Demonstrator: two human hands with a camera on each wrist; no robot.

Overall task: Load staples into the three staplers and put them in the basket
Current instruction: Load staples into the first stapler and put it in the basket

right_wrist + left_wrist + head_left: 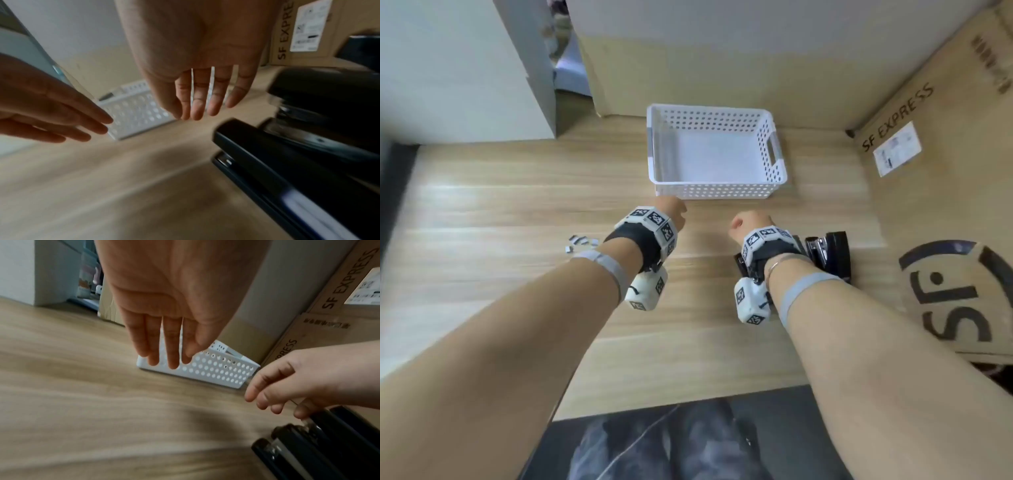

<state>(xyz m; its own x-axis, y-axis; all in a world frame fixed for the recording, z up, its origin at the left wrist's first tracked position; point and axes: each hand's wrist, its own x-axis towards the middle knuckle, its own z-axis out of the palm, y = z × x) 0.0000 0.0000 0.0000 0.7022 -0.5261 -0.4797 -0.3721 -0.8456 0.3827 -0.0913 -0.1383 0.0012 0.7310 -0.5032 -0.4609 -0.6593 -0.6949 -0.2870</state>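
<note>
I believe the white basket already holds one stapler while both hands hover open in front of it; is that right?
Not quite: the head view shows the white basket holding nothing, and the staplers lie on the table beside the right hand. Both hands, the left hand included, do hover open.

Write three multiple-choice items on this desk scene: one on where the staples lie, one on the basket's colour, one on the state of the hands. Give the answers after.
1. Where do the loose staples lie?
A. in the basket
B. on the table, left of the left hand
C. on the cardboard box

2. What colour is the basket?
A. white
B. black
C. blue

3. What are the two hands doing?
A. both grip staplers
B. the left hand pinches staples
C. both are open and hold nothing

Answers: 1 B, the staples sit on the table beside the left hand. 2 A, its holed walls are white. 3 C, the left hand and the right hand show straight fingers in the wrist views, and the black staplers lie untouched.
</note>
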